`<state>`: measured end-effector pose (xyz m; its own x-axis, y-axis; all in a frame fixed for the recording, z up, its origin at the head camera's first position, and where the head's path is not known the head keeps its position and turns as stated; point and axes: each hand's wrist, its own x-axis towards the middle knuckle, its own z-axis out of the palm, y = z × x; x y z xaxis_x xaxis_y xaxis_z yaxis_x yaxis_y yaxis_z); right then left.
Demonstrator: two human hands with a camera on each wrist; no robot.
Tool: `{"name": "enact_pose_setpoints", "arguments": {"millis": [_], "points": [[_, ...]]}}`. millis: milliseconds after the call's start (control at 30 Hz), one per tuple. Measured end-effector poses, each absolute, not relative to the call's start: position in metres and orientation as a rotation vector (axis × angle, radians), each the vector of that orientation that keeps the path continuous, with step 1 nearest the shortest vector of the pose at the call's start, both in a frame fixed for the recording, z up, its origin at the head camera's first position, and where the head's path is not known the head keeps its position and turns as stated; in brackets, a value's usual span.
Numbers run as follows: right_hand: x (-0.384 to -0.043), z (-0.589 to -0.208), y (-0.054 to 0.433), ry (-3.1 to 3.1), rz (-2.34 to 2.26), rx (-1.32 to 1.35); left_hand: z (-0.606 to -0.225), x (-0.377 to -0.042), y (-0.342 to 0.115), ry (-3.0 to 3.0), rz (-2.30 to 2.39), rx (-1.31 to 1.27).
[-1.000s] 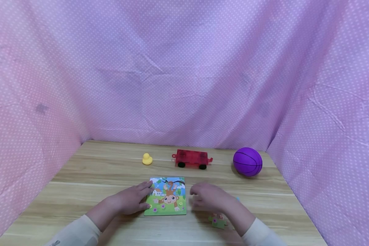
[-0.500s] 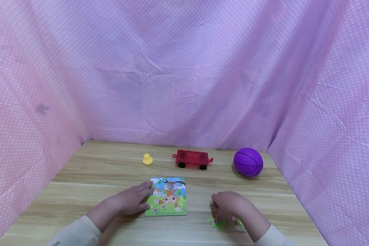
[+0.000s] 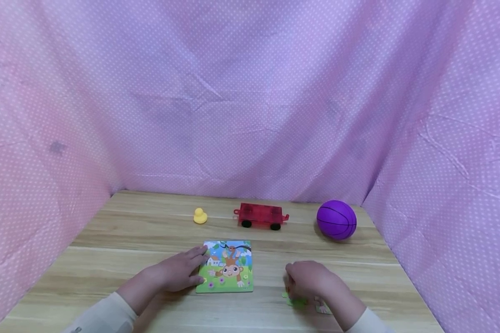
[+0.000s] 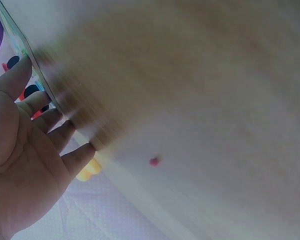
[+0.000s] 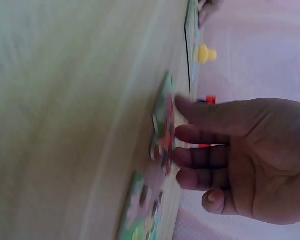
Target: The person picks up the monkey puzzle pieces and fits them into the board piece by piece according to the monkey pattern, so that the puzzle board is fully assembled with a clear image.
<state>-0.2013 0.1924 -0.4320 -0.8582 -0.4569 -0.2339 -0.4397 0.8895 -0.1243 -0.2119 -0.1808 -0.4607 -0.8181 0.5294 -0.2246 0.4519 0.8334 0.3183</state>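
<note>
A square jigsaw puzzle [image 3: 229,273] with a monkey picture lies flat on the wooden table. My left hand [image 3: 181,270] rests at its left edge, fingers spread and fairly straight, fingertips along the border; the left wrist view shows the palm side of that hand [image 4: 35,130]. To the right, my right hand [image 3: 312,280] bends over loose puzzle pieces. In the right wrist view its thumb and curled fingers [image 5: 200,155] are at the edge of a green and red puzzle piece [image 5: 163,125]. Nearer the wrist lies another puzzle piece [image 3: 322,306], partly covered by the hand.
Along the back stand a yellow rubber duck [image 3: 200,216], a red toy wagon [image 3: 260,213] with black wheels, and a purple ball [image 3: 336,220]. Pink dotted cloth [image 3: 250,115] hangs behind and at both sides of the table [image 3: 121,231].
My right hand has moved from beside the puzzle rightward to the loose pieces, with its fingers now at one of them. The left hand stays at the puzzle's edge.
</note>
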Motion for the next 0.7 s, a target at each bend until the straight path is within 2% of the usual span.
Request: {"name": "enact_pose_setpoints", "arguments": {"millis": [267,700], "points": [[-0.221,-0.441,0.209,2.936,0.023,-0.604,-0.463,-0.213,-0.182,2.708,0.365,0.75],[-0.231,-0.44,0.215,2.823,-0.231,-0.555,-0.466,-0.216,-0.182,2.711,0.35,0.734]]}}
